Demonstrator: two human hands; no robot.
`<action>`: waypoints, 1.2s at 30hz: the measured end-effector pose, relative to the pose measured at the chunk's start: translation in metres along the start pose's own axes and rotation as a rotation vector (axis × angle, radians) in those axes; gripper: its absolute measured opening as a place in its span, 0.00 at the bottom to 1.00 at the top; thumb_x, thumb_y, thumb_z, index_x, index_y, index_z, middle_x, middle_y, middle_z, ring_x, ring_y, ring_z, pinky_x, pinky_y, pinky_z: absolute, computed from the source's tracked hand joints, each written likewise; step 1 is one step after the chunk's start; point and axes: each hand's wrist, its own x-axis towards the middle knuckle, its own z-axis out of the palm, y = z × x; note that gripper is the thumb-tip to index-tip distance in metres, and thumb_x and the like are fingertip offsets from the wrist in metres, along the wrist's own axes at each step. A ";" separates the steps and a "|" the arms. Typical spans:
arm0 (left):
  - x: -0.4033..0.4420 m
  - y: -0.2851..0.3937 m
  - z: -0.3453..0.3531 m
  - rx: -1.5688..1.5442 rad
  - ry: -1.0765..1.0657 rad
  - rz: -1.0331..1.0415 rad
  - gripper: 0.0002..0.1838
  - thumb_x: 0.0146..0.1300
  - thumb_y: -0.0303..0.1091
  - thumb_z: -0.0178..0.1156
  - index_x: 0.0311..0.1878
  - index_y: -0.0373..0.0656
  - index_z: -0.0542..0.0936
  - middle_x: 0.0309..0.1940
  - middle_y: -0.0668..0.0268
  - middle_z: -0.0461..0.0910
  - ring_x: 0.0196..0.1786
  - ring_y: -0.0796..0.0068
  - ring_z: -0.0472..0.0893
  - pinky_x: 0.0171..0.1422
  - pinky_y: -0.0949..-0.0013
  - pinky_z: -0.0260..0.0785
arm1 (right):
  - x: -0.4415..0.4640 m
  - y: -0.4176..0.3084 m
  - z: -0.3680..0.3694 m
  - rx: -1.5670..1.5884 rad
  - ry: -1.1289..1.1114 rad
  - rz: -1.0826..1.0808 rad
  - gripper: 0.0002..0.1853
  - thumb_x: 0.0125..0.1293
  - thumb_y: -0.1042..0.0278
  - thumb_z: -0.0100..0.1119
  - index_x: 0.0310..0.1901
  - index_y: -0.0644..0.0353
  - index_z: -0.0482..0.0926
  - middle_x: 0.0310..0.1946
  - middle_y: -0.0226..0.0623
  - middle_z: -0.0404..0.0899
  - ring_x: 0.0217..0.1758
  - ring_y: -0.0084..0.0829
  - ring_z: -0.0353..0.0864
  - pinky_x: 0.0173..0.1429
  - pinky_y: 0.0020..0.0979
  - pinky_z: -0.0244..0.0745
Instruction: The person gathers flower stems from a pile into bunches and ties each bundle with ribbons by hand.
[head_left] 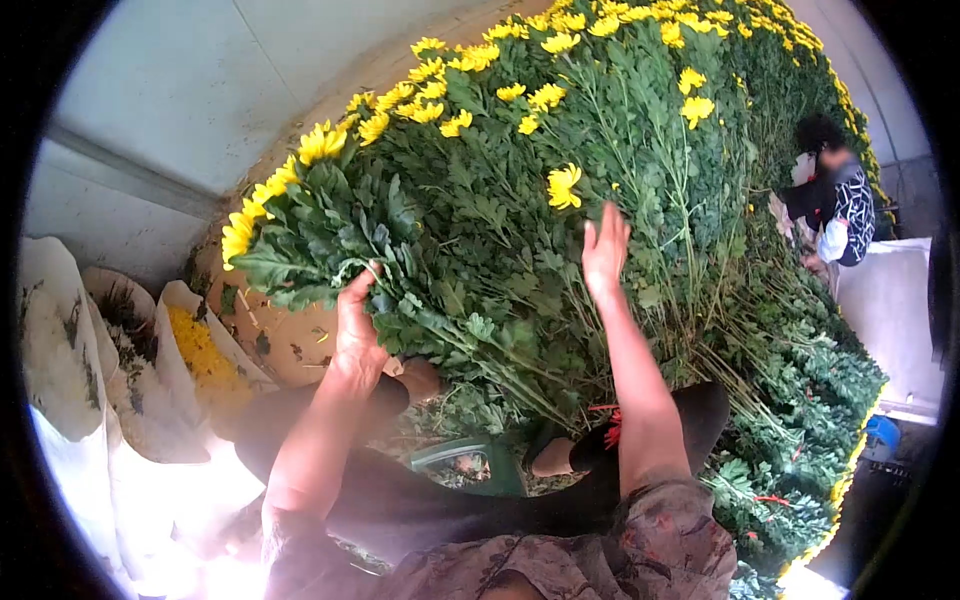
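My left hand is closed round the stems of a bunch of yellow chrysanthemums. Their blooms point up and left, and the leafy stems trail down to the right past my wrist. My right hand is raised with fingers extended over a big heap of cut chrysanthemums. Nothing shows in its grasp. Just left of its fingertips is a single yellow bloom; whether they touch the foliage behind I cannot tell.
White sacks with petals and plant scraps stand at the left. Between my feet is a green plastic container. At the far right another person sits beside the heap, near a white board-like surface. A pale wall rises behind.
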 end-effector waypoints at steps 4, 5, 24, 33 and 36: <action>-0.006 -0.016 0.005 0.116 0.058 -0.018 0.18 0.60 0.43 0.62 0.47 0.40 0.80 0.40 0.60 0.83 0.41 0.61 0.81 0.50 0.57 0.74 | 0.032 0.015 0.001 -0.292 -0.297 0.113 0.28 0.62 0.66 0.62 0.64 0.57 0.67 0.56 0.43 0.73 0.59 0.46 0.68 0.63 0.45 0.65; -0.007 -0.016 0.007 0.087 0.050 -0.053 0.18 0.60 0.43 0.62 0.47 0.40 0.80 0.40 0.60 0.83 0.41 0.61 0.80 0.50 0.57 0.74 | 0.037 0.015 0.002 -0.286 -0.294 0.107 0.28 0.62 0.66 0.62 0.64 0.57 0.67 0.56 0.43 0.73 0.59 0.46 0.68 0.63 0.45 0.65; -0.011 -0.011 0.006 0.086 0.137 -0.012 0.18 0.63 0.44 0.62 0.49 0.42 0.80 0.44 0.62 0.82 0.46 0.63 0.80 0.55 0.57 0.73 | 0.058 -0.070 -0.042 0.003 -0.205 -0.325 0.23 0.67 0.46 0.56 0.55 0.55 0.78 0.60 0.39 0.71 0.64 0.39 0.67 0.64 0.46 0.65; 0.003 -0.014 -0.007 0.051 0.073 -0.077 0.19 0.62 0.44 0.62 0.50 0.40 0.80 0.45 0.62 0.83 0.45 0.64 0.81 0.54 0.58 0.74 | 0.048 -0.016 0.003 0.141 -0.340 0.027 0.18 0.68 0.62 0.57 0.56 0.59 0.75 0.53 0.48 0.77 0.58 0.47 0.75 0.63 0.44 0.70; 0.003 -0.013 -0.008 0.058 0.097 -0.089 0.19 0.62 0.44 0.63 0.49 0.41 0.80 0.44 0.62 0.83 0.45 0.64 0.81 0.54 0.58 0.74 | 0.028 -0.027 -0.026 0.371 -0.237 0.004 0.13 0.70 0.68 0.53 0.53 0.63 0.77 0.49 0.46 0.78 0.53 0.45 0.77 0.57 0.41 0.72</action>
